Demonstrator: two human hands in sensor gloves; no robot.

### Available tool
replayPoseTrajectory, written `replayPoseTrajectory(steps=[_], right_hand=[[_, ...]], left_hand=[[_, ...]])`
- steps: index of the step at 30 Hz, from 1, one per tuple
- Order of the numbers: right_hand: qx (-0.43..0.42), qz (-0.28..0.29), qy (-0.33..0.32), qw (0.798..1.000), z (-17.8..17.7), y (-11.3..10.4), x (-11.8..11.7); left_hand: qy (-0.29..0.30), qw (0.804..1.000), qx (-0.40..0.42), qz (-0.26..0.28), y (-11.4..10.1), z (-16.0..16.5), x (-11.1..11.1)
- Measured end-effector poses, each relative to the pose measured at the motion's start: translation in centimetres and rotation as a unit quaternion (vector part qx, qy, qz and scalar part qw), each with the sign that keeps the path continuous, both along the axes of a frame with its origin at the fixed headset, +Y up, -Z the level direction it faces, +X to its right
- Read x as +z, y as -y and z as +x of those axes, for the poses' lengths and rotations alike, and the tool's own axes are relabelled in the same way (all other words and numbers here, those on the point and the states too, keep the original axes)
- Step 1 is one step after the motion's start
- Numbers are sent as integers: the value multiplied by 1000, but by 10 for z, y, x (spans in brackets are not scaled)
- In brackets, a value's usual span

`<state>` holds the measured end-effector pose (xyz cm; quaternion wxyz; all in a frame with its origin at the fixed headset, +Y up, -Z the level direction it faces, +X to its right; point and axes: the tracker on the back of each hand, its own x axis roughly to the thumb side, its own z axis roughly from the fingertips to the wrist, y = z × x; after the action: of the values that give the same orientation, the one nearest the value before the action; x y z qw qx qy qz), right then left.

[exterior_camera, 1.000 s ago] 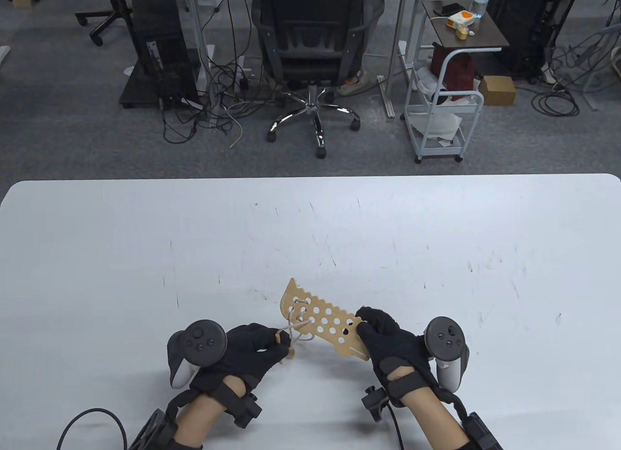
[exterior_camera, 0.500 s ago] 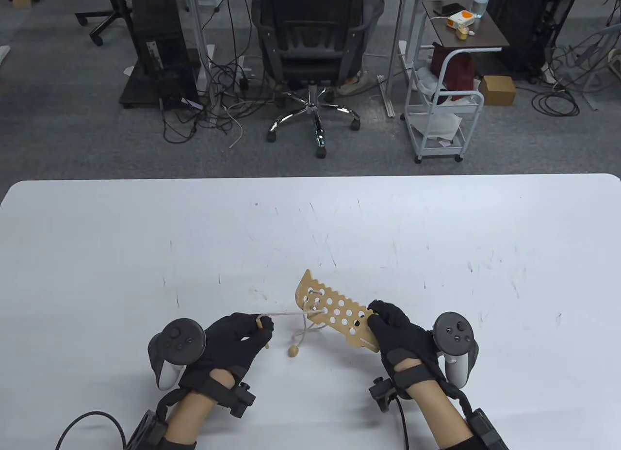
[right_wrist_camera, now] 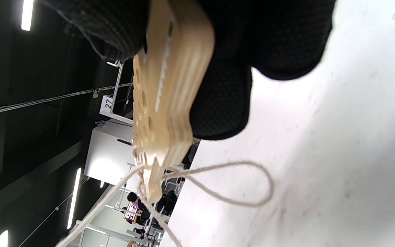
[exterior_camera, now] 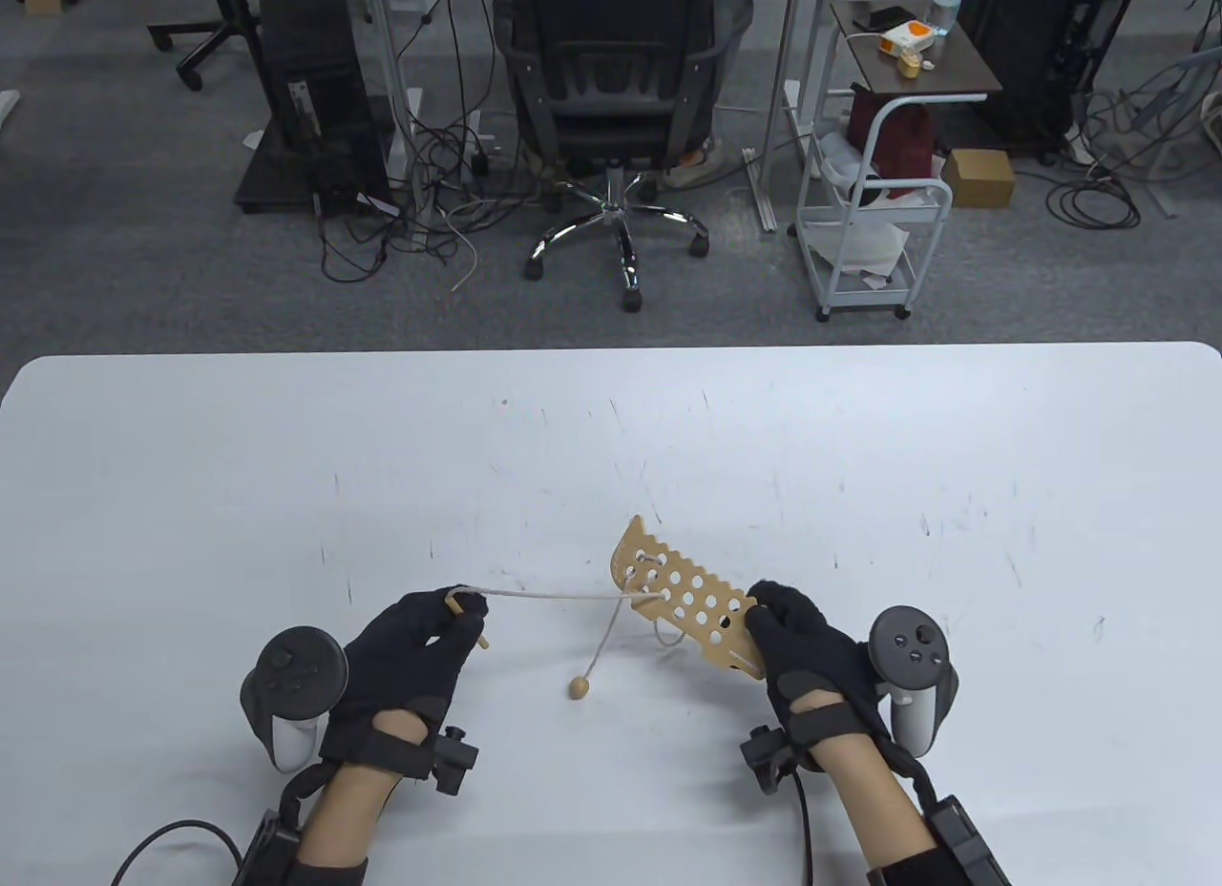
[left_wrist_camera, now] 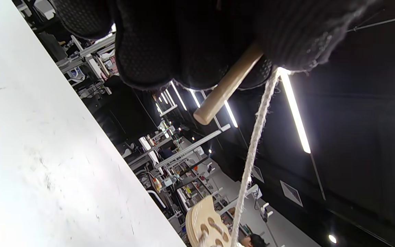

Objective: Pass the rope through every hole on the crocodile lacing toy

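Near the front edge of the table (exterior_camera: 191, 447), right of centre, the right hand (exterior_camera: 811, 647) pinches one end of the crocodile board (exterior_camera: 683, 607), held tilted above the surface. The left hand (exterior_camera: 410, 638) pinches the wooden needle (exterior_camera: 470, 621), with the rope (exterior_camera: 544, 595) drawn taut to the board's far end. Only a few holes there carry rope. The bead end (exterior_camera: 579, 687) rests on the table; a slack loop (right_wrist_camera: 238, 185) hangs beneath the board.

Risks, as judged: harder pulling could twist the board from the end-only pinch. The loop could snag or knot while tightening. The needle could slip, since only the fingertips hold it.
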<state>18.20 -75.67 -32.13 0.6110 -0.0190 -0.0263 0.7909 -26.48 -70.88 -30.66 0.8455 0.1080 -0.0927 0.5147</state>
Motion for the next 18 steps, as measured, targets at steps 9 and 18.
replayPoseTrajectory(steps=[9, 18], right_hand=[[7, -11, 25, 1000, 11, 5, -4], [5, -17, 55, 998, 25, 7, -7]], left_hand=[[-32, 999, 30, 7, -3, -17, -1], [-60, 996, 60, 25, -9, -30, 3]])
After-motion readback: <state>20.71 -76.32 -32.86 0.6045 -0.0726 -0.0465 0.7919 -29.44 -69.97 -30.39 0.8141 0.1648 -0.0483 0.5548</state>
